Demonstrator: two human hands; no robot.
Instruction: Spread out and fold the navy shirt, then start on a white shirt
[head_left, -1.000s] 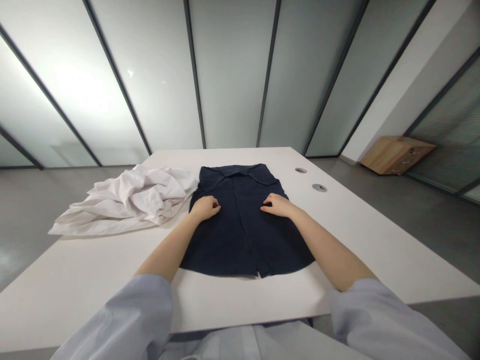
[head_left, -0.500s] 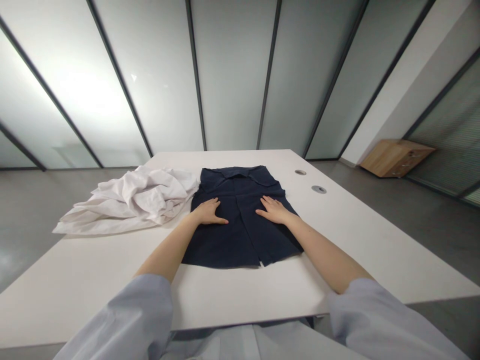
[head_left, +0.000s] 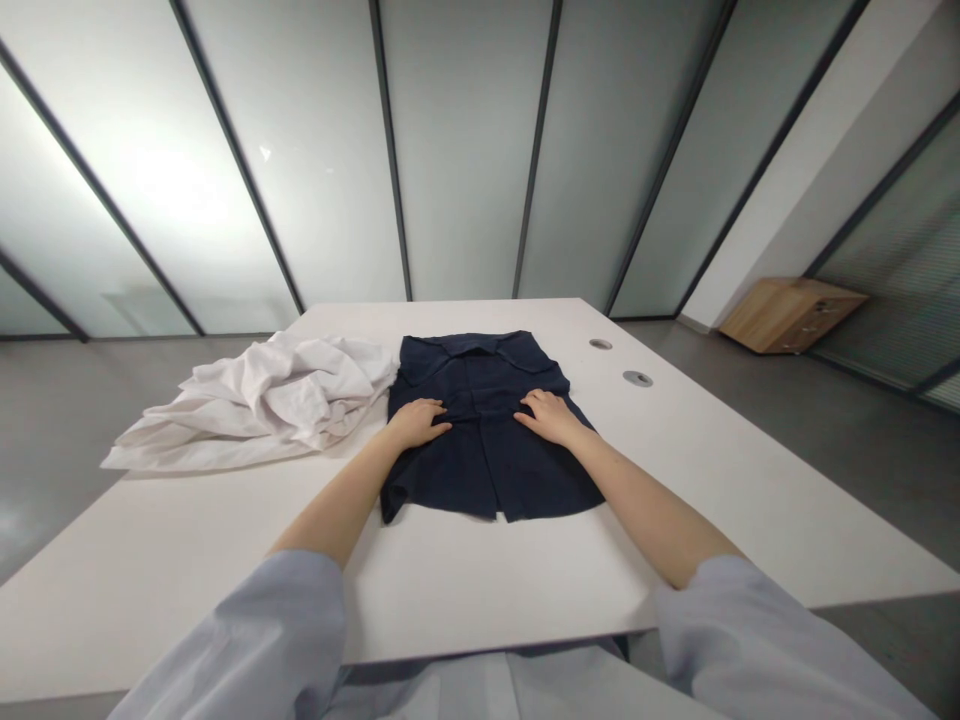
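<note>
A dark navy garment (head_left: 480,460) lies spread on the white table in front of me, with a slit at the near hem. My left hand (head_left: 417,422) is on its left side, fingers curled and thumb drawn in, gathering the cloth. On the right side, my right hand (head_left: 549,415) has its fingers bent into the fabric in the same way. A raised crease runs across the garment between both hands. Its near left corner is crumpled, and the far end shows folded-over layers. The fingertips are partly lost against the dark cloth.
A crumpled white cloth (head_left: 277,400) lies left of the garment, overhanging the table's left side. Two round grommets (head_left: 638,379) are set in the white tabletop (head_left: 712,480) on the right. Frosted glass panels stand behind. A wooden cabinet (head_left: 791,315) is on the floor at right.
My fingers have gone from lying spread to curled in on the cloth. The near hem has shifted away from me and leftward, its left corner has crumpled, and a crease has risen between my hands.
</note>
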